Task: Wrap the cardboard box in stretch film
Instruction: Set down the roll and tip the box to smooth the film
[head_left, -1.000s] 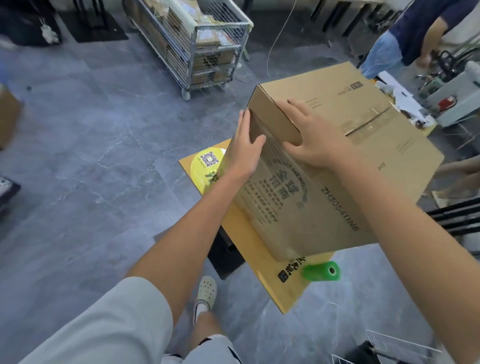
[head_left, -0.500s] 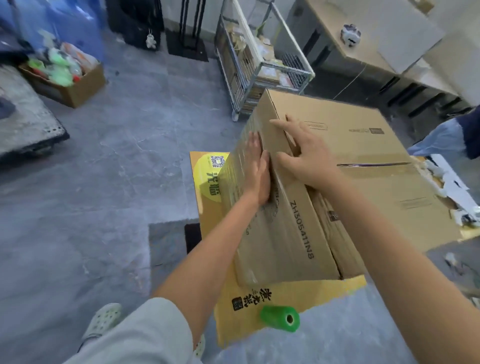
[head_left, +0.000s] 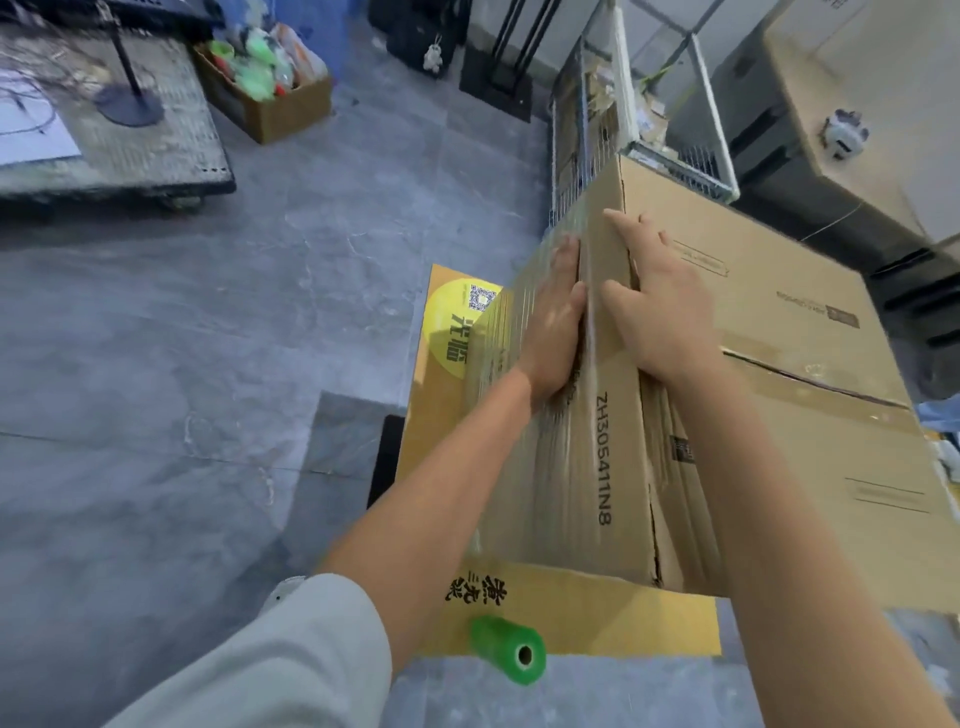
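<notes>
the cardboard box (head_left: 779, 364) is rested on a yellow board (head_left: 571, 608). its film-covered side is pressed by the flat left hand (head_left: 553, 327); its top edge is held under the spread right hand (head_left: 660, 306). a green film roll (head_left: 506, 649) is seen near the board's front edge.

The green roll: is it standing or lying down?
Lying down. The green roll rests on its side, core hole facing the camera.
</notes>
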